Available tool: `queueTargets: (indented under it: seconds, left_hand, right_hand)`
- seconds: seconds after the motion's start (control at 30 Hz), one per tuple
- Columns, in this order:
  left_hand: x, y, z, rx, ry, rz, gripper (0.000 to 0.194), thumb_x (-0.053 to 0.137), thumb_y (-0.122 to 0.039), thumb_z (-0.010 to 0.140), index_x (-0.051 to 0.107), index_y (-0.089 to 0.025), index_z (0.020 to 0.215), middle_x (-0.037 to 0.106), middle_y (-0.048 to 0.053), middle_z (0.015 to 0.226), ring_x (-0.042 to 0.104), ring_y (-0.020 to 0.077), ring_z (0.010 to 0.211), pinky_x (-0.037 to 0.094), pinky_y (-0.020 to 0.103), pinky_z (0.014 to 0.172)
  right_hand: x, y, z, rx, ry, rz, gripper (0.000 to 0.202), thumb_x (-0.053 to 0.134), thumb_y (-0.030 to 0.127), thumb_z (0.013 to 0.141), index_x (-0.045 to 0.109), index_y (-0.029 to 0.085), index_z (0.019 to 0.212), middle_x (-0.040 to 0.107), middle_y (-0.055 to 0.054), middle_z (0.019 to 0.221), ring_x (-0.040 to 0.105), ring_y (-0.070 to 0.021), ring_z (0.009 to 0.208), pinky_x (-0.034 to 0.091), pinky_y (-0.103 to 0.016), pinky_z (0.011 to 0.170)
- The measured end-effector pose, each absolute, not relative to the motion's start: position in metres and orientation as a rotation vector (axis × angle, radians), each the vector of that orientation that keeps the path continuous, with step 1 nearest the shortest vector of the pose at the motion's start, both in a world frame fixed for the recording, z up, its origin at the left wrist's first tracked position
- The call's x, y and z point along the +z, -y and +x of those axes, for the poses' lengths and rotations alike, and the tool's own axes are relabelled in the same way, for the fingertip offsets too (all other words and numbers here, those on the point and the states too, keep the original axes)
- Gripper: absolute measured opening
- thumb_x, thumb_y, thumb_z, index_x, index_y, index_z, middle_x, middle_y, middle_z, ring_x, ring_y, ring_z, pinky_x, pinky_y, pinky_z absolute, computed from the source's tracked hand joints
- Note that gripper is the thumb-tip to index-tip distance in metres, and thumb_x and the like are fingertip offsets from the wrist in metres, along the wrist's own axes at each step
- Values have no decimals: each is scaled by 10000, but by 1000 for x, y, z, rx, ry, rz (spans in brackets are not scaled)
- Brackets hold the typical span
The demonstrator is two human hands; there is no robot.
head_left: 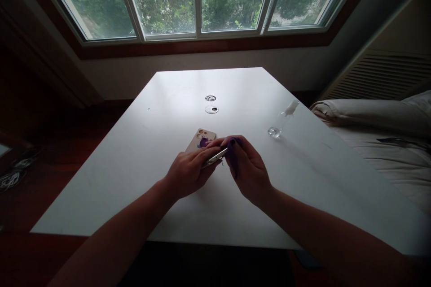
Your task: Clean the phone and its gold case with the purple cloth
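Note:
My left hand (189, 171) is closed round a thin phone (216, 157), which is tilted above the white table. A dark purple cloth (233, 154) is bunched in my right hand (249, 169), its fingers wrapped round it and pressed to the phone's far end. Behind my left hand, a phone case (195, 140) with camera holes and a purple picture lies on the table, partly covered by my fingers. Most of the phone's faces are hidden by my hands.
On the white table (134, 179) two small round items (210, 98) (212, 110) lie beyond the case. A clear spray bottle (282, 121) is at the right. Beside the table's right edge is a bed (373, 139); cables (11, 179) lie on the floor at left.

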State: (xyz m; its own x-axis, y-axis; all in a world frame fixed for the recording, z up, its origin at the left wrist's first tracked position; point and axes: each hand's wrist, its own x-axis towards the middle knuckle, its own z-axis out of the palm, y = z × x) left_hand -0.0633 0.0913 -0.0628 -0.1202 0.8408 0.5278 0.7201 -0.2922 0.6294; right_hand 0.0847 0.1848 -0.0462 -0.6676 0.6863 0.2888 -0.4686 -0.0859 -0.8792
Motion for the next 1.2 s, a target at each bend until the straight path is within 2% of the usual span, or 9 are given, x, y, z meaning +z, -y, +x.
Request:
queueTargets:
  seconds: [0.2, 0.3, 0.4, 0.57, 0.77, 0.9, 1.0, 1.1, 1.2]
  left_hand:
    - [-70, -98, -67, 1482, -1706, 2446, 468, 675, -150, 907, 586, -203, 1364, 732, 127, 1268, 766, 227, 1018, 626, 280, 778]
    - [-71, -98, -66, 1483, -1717, 2439, 464, 681, -145, 905, 578, -202, 1354, 762, 115, 1194, 772, 213, 976, 628, 280, 791]
    - [-72, -97, -65, 1498, -1729, 2443, 468, 673, -146, 908, 570, -215, 1360, 752, 113, 1218, 765, 228, 1014, 631, 299, 804]
    - [-72, -96, -65, 1499, -1732, 2513, 474, 634, -162, 917, 550, -211, 1381, 735, 137, 1250, 779, 231, 946, 622, 281, 703]
    - [-72, -96, -63, 1494, -1740, 2471, 464, 627, -163, 923, 559, -213, 1379, 735, 128, 1255, 761, 236, 1024, 627, 293, 770]
    - [-69, -94, -58, 1589, -1728, 2422, 428, 638, -169, 920, 595, -202, 1344, 772, 101, 1149, 773, 204, 934, 623, 268, 765]
    - [-64, -92, -56, 1675, -1720, 2409, 411, 668, -161, 901, 621, -193, 1308, 782, 83, 1108, 774, 174, 874, 616, 230, 758]
    - [-61, -90, -55, 1749, -1693, 2383, 413, 699, -160, 883, 631, -198, 1289, 787, 72, 1096, 776, 166, 840, 617, 219, 734]
    - [-61, -90, -55, 1826, -1653, 2342, 410, 703, -174, 886, 634, -195, 1290, 791, 74, 1070, 778, 177, 825, 624, 229, 705]
  right_hand:
    - [-44, -185, 87, 1923, 1240, -300, 169, 651, 412, 959, 701, 256, 914, 749, -24, 994, 690, -230, 1106, 563, -383, 981]
    - [-45, -185, 88, 1951, 1213, -247, 177, 611, 388, 991, 708, 255, 927, 755, -28, 993, 691, -231, 1109, 555, -402, 997]
    - [-48, -186, 89, 1955, 1257, -109, 164, 560, 332, 1025, 706, 262, 1001, 755, -36, 1035, 680, -225, 1134, 520, -441, 1053]
    - [-48, -185, 92, 1911, 1345, 68, 100, 647, 223, 972, 672, 273, 1056, 730, -36, 1122, 659, -219, 1141, 522, -455, 1044]
    - [-44, -183, 92, 1913, 1308, -31, 163, 548, 266, 1030, 711, 262, 1039, 752, -57, 1133, 677, -236, 1125, 531, -451, 1007]
    - [-40, -185, 95, 2006, 1249, -39, 191, 528, 289, 1040, 714, 250, 1035, 772, -64, 1101, 687, -239, 1113, 510, -452, 1032]
    - [-39, -187, 97, 2115, 1203, -18, 194, 528, 316, 1037, 708, 244, 1047, 778, -73, 1085, 700, -235, 1083, 533, -410, 979]
    - [-38, -191, 100, 2174, 1217, -5, 200, 553, 348, 1021, 716, 237, 1050, 759, -79, 1144, 707, -227, 1041, 551, -376, 927]
    - [-37, -196, 101, 2227, 1226, 19, 221, 556, 374, 1013, 717, 232, 1067, 732, -86, 1202, 692, -246, 1100, 545, -401, 958]
